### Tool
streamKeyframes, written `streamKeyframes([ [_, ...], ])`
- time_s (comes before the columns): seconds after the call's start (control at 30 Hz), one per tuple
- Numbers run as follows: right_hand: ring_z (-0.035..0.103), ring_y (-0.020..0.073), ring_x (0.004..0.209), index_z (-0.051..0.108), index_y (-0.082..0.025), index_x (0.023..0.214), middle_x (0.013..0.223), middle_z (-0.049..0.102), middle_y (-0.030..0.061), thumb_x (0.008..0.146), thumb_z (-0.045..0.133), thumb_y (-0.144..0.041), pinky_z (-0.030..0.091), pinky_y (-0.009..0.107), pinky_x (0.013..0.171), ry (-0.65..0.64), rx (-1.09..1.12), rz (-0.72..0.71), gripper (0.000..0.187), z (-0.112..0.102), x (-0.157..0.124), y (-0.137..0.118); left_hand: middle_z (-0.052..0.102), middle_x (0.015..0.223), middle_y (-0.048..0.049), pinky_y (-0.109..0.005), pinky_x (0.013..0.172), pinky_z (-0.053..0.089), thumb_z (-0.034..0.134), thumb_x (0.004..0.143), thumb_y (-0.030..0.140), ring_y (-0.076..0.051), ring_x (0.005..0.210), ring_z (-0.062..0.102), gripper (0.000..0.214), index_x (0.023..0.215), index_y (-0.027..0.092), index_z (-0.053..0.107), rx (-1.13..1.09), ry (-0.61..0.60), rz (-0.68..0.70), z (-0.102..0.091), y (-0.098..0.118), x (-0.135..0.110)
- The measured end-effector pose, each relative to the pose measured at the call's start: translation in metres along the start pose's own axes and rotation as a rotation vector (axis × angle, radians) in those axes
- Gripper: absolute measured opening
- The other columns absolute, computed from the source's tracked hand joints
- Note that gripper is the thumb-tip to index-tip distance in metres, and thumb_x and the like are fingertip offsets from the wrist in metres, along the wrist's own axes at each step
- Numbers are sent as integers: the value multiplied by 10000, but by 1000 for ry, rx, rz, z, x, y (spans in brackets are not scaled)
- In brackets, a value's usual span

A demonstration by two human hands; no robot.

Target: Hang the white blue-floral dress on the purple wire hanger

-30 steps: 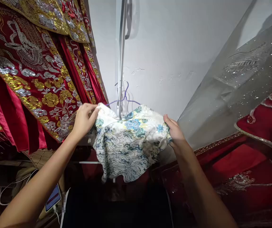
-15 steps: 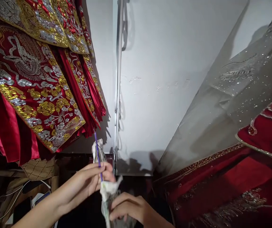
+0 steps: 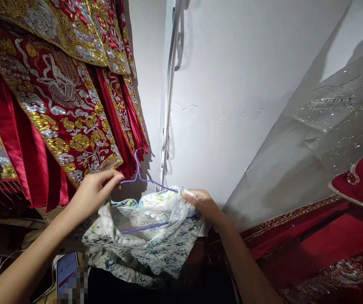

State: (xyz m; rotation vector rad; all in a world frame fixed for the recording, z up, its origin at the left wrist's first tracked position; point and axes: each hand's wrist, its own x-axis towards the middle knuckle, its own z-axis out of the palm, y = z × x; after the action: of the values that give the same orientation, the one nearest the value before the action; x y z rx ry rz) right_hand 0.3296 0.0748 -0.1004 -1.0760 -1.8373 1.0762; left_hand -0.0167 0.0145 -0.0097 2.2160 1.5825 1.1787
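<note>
Garment [image 3: 169,245] turned; left fingers [image 3: 112,176] pinch purple hanger [image 3: 138,171].

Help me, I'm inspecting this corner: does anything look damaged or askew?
Yes: marks on the white panel look like chipped paint or residue. The patterned garment sits lopsided on the purple hanger, lower at left.

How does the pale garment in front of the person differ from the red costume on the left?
Colour: the pale garment is whitish with bluish and greenish patterning; the red costume is deep red with gold and silver decoration.
Pose: the pale garment is rumpled, its neckline gaping; the red costume hangs in long panels.
Handling: the right hand grips the pale garment; the red costume hangs unheld.
Both are patterned clothing.
</note>
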Motion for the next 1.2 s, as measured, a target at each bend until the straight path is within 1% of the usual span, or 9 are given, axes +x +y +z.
streamKeyframes([
  [0.07, 580, 186, 653, 700, -148, 802, 714, 649, 34, 850, 627, -554, 434, 275, 583, 93, 89, -21, 416, -10, 14, -17, 705, 915, -30, -274, 781, 474, 600, 901, 369, -195, 851, 646, 191, 922, 207, 698, 48, 334, 79, 2, -8, 4],
  [0.13, 572, 173, 617, 685, -147, 750, 684, 651, 28, 808, 683, -549, 422, 264, 566, 188, 173, -65, 406, -19, 31, -34, 695, 976, -49, -288, 826, 473, 604, 902, 302, -200, 908, 641, 144, 973, 205, 682, 41, 508, 172, 12, -10, 0],
  [0.2, 589, 179, 612, 689, -150, 735, 673, 663, 32, 768, 728, -545, 442, 271, 577, 239, 260, -86, 399, -25, 46, -48, 694, 981, -53, -286, 800, 475, 556, 930, 273, -193, 884, 643, 165, 1036, 210, 666, 18, 420, 225, 32, -9, -8],
  [0.33, 611, 194, 616, 706, -154, 745, 671, 679, 42, 732, 769, -529, 467, 286, 576, 333, 351, -108, 380, -28, 56, -55, 697, 842, -12, -274, 663, 457, 442, 982, 315, -193, 726, 648, 408, 1386, 277, 489, 22, -161, 95, 92, -11, -26],
  [0.43, 591, 176, 596, 685, -155, 707, 660, 666, 33, 744, 764, -521, 453, 275, 556, 383, 335, -136, 376, -23, 53, -53, 684, 798, -15, -279, 651, 441, 462, 964, 346, -219, 722, 648, 443, 1400, 267, 474, 19, -367, 0, 136, -17, -37],
  [0.57, 587, 178, 601, 662, -155, 668, 617, 640, 26, 733, 748, -572, 446, 270, 542, 449, 238, -157, 430, -19, 59, -62, 683, 858, -47, -300, 698, 440, 408, 988, 396, -240, 794, 643, 349, 1253, 233, 567, -153, -267, -68, 165, -15, -50],
  [0.77, 655, 232, 695, 697, -159, 741, 679, 685, 54, 717, 759, -581, 501, 312, 604, 481, 294, -174, 427, -37, 60, -71, 692, 1000, -90, -341, 821, 445, 452, 977, 412, -264, 941, 620, 300, 1063, 224, 669, -380, -4, -91, 158, 9, -51],
  [0.93, 685, 262, 752, 726, -155, 771, 709, 716, 72, 665, 810, -565, 520, 338, 651, 452, 411, -72, 431, -51, 34, -53, 672, 920, -71, -332, 781, 442, 444, 983, 414, -252, 876, 607, 296, 1065, 236, 667, -368, -87, -124, 159, 25, -55],
  [1.2, 658, 247, 718, 714, -141, 834, 736, 696, 68, 759, 718, -571, 512, 361, 671, 522, 320, -8, 437, -37, 19, -13, 664, 870, -63, -321, 748, 440, 438, 984, 406, -245, 844, 611, 307, 981, 223, 685, -407, -195, -208, 175, 21, -85],
])
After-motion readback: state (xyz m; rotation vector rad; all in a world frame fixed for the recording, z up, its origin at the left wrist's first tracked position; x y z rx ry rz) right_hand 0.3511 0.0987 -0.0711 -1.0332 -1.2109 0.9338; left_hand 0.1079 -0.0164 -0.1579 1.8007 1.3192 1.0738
